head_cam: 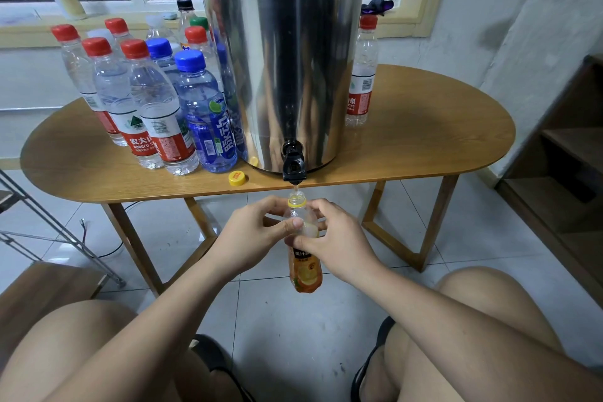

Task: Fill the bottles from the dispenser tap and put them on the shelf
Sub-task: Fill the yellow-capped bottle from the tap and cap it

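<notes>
Currently both hands, left hand (253, 232) and right hand (337, 243), grip the orange-label bottle (304, 266) under the tap (294, 168). Water streams into its uncapped neck. Yellow cap (237, 178) lies on the table (424, 147).

Bottle (302, 238) directly under tap (294, 167); cap (237, 178) on table (424, 140), left.
</notes>
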The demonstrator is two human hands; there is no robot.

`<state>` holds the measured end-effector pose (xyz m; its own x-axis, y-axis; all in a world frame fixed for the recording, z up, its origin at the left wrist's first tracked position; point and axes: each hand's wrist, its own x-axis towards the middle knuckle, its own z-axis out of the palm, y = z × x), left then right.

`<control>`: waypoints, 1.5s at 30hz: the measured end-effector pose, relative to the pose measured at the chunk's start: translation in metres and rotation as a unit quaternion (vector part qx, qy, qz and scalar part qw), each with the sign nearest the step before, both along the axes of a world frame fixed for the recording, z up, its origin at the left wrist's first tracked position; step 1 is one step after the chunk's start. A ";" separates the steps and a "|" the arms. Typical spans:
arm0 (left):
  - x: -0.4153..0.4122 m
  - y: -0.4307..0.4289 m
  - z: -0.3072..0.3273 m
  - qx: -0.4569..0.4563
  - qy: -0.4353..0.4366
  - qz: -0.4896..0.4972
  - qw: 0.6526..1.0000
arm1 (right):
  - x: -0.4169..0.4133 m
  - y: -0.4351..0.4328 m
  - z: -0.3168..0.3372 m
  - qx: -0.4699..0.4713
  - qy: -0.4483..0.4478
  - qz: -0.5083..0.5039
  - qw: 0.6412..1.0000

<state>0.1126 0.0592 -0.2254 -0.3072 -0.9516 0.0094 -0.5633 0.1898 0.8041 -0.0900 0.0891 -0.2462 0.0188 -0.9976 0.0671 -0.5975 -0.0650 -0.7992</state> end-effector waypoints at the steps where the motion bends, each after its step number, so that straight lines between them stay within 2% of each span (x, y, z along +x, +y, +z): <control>1: 0.000 0.000 0.000 0.000 0.000 -0.001 1.000 | 0.000 0.000 0.000 0.000 0.001 0.000 1.000; 45: -0.002 0.002 0.003 0.004 0.010 0.007 1.000 | 0.001 0.001 0.003 0.001 0.007 -0.004 1.000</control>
<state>0.1105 0.0614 -0.2227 -0.2946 -0.9556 0.0071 -0.5501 0.1757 0.8164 -0.0892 0.0898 -0.2435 0.0113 -0.9979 0.0644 -0.6089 -0.0579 -0.7911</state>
